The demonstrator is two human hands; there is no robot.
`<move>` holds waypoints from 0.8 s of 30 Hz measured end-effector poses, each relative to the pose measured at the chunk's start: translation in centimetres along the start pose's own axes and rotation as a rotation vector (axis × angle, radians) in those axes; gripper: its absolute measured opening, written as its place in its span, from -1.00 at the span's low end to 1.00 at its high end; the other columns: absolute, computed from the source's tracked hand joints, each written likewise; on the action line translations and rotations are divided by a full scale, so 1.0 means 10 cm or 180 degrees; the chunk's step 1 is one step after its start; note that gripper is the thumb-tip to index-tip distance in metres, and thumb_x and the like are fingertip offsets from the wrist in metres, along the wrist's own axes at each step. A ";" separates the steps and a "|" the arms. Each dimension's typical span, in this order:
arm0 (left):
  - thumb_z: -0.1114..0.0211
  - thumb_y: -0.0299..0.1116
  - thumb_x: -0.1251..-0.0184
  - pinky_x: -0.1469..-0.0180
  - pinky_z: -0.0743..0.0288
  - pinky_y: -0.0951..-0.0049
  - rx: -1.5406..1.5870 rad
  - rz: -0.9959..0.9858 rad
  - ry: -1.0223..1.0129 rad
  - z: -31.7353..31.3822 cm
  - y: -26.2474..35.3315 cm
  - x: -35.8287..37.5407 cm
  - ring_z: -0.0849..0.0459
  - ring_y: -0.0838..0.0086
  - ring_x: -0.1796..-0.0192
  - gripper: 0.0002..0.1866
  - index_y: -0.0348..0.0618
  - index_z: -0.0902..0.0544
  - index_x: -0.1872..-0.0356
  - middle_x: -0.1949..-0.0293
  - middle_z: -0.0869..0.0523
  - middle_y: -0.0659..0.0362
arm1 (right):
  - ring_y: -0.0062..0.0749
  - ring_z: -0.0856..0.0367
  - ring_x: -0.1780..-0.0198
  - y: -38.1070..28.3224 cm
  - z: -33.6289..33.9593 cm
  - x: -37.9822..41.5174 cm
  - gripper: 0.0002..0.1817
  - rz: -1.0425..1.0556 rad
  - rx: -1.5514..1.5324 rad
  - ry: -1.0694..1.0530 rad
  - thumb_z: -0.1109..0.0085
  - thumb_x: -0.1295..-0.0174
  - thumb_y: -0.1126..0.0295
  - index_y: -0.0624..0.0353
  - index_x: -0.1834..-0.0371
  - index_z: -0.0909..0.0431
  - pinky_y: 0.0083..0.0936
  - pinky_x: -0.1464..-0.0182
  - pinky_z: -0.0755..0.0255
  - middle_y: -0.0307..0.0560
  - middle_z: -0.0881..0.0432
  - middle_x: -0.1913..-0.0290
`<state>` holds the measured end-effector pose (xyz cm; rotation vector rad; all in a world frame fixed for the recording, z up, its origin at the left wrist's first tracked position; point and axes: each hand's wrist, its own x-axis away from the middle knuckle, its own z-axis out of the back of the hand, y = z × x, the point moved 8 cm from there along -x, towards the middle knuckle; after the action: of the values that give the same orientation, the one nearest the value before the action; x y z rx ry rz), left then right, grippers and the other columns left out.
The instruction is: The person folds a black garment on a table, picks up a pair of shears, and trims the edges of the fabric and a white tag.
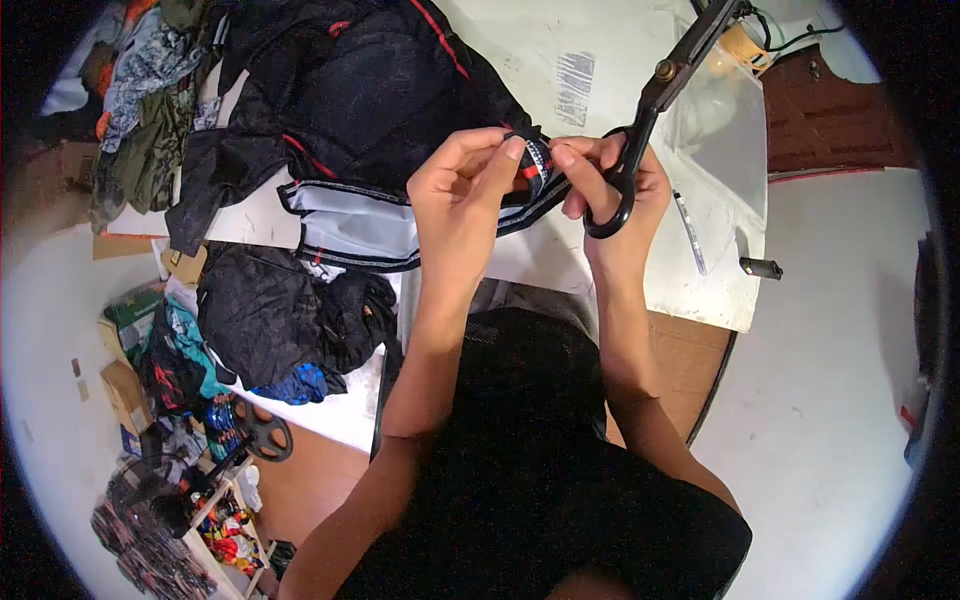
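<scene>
A black garment (370, 95) with red piping and a pale lining lies across the white table. My left hand (465, 185) pinches the garment's edge between thumb and fingers, beside a small patterned strip (537, 158) of white, black and red. On the strip's other side, my right hand (615, 195) has thumb and fingertips pressed together at the edge. Large black scissors (655, 95) hang on the right hand, a handle loop around its fingers and the blades pointing up and right. Whatever lies inside the right fingertips is too small to make out.
A pen (690, 233) and a small black object (761, 268) lie near the table's (735, 300) right edge. A tape roll (745, 47) sits at the back right. Camouflage cloth (155, 75) is at the far left, with a dark clothes pile (270, 310) below it.
</scene>
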<state>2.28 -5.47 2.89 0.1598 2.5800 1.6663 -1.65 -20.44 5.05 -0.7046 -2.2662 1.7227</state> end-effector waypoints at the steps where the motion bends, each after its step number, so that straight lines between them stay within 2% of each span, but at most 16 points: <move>1: -0.26 -0.51 -0.29 0.28 -0.53 0.63 0.0009 -0.0026 -0.0026 -0.01 0.00 0.00 -0.63 0.67 0.33 -0.90 -0.32 -0.62 0.24 0.36 -0.70 0.17 | -0.70 -0.44 0.67 0.00 0.01 0.00 -0.69 -0.0059 0.0028 0.0033 -0.36 -0.01 0.63 0.15 0.52 -0.33 -0.79 0.69 -0.27 0.10 -0.70 0.37; 6: -0.28 -0.49 -0.27 0.34 -0.46 0.68 0.0134 -0.0019 0.0046 -0.03 0.03 -0.02 -0.59 0.69 0.40 -0.88 -0.27 -0.64 0.20 0.39 -0.69 0.20 | -0.68 -0.42 0.68 -0.01 0.10 0.03 -0.69 -0.0112 -0.0077 -0.0021 -0.35 0.00 0.64 0.14 0.52 -0.33 -0.79 0.69 -0.24 0.11 -0.70 0.37; 12: -0.26 -0.58 -0.26 0.28 -0.45 0.70 0.0125 -0.0316 -0.0027 -0.04 0.08 -0.02 -0.59 0.69 0.30 -0.87 -0.27 -0.65 0.19 0.29 -0.70 0.19 | -0.68 -0.42 0.69 -0.06 0.16 0.06 -0.69 -0.0080 -0.0030 0.0074 -0.36 0.01 0.63 0.14 0.52 -0.33 -0.78 0.69 -0.23 0.10 -0.69 0.37; 14: -0.22 -0.63 -0.26 0.27 -0.50 0.64 -0.0595 -0.0613 -0.0311 -0.11 0.14 -0.01 -0.59 0.67 0.28 -0.88 -0.31 -0.66 0.22 0.26 -0.67 0.22 | -0.69 -0.41 0.69 -0.08 0.14 0.05 -0.69 -0.0098 -0.0028 0.0069 -0.36 0.00 0.63 0.14 0.52 -0.33 -0.79 0.70 -0.22 0.09 -0.69 0.37; 18: -0.24 -0.65 -0.21 0.27 -0.49 0.61 -0.0650 -0.0859 -0.0307 -0.17 0.19 0.02 -0.62 0.62 0.29 -0.87 -0.31 -0.69 0.25 0.28 -0.68 0.18 | -0.71 -0.40 0.70 -0.11 0.07 0.01 -0.68 -0.0094 -0.0152 -0.0009 -0.37 0.00 0.61 0.13 0.52 -0.32 -0.80 0.70 -0.21 0.07 -0.69 0.38; 21: -0.27 -0.65 -0.16 0.26 -0.51 0.59 -0.1228 -0.1236 -0.0187 -0.18 0.27 0.05 -0.65 0.56 0.31 -0.87 -0.31 -0.69 0.27 0.32 -0.68 0.13 | -0.73 -0.38 0.70 -0.13 0.00 0.01 -0.67 -0.0008 -0.0190 -0.0169 -0.37 -0.01 0.61 0.13 0.52 -0.31 -0.80 0.72 -0.20 0.06 -0.69 0.38; 23: -0.31 -0.63 -0.12 0.27 -0.51 0.57 -0.1977 -0.1935 -0.0035 -0.23 0.39 0.11 -0.67 0.52 0.32 -0.88 -0.31 -0.68 0.30 0.36 -0.69 0.12 | -0.74 -0.38 0.70 -0.10 -0.03 0.03 -0.67 -0.0044 -0.0131 -0.0199 -0.37 -0.02 0.61 0.13 0.52 -0.30 -0.80 0.72 -0.19 0.06 -0.69 0.37; 24: -0.31 -0.63 -0.12 0.27 -0.51 0.57 -0.1974 -0.1940 -0.0031 -0.22 0.38 0.11 -0.67 0.52 0.32 -0.88 -0.31 -0.68 0.30 0.36 -0.69 0.12 | -0.74 -0.38 0.71 -0.08 -0.05 0.05 -0.67 -0.0084 -0.0073 -0.0224 -0.36 -0.02 0.62 0.14 0.52 -0.30 -0.80 0.73 -0.19 0.05 -0.69 0.37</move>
<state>1.15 -5.78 7.30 -0.5779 1.7049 2.0386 -2.09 -19.90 5.87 -0.6251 -2.3343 1.7386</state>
